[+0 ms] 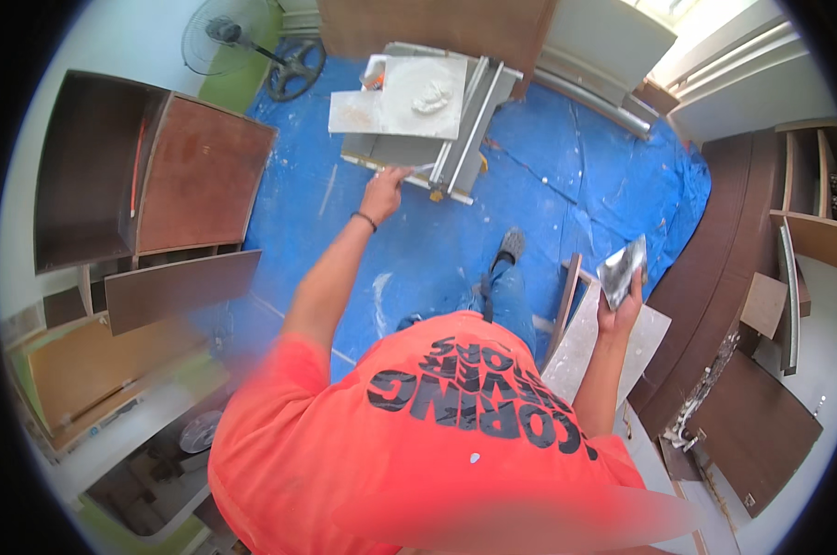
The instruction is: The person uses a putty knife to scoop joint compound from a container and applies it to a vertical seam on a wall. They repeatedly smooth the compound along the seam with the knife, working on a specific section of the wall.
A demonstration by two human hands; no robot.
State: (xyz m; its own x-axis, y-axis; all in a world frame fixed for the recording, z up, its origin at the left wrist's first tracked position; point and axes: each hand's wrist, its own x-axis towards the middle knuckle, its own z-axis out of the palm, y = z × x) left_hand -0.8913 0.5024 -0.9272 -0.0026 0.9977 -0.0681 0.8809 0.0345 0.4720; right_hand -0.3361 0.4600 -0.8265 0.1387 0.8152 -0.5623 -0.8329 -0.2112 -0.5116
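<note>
My left hand [384, 192] is stretched forward, its fingers closed round a slim, light-tipped tool [423, 168] whose exact kind is hard to make out. The tool reaches over the near edge of a grey worktable with metal rails [469, 120]. On that worktable lies a white-coated board [409, 116] carrying a lump of white paste [431, 96]. Out to the right, my right hand [620, 313] grips a flat silver plate [622, 271] with dark and pale smears, held tilted up. A smaller pale board [353, 112] lies beside the white one.
Blue sheeting [326, 199] covers the floor. A fan [224, 32] stands at the far left, near a brown cabinet [205, 176]. A pale speckled panel [636, 347] leans beneath my right arm. Brown panels [761, 430] and shelving line the right side.
</note>
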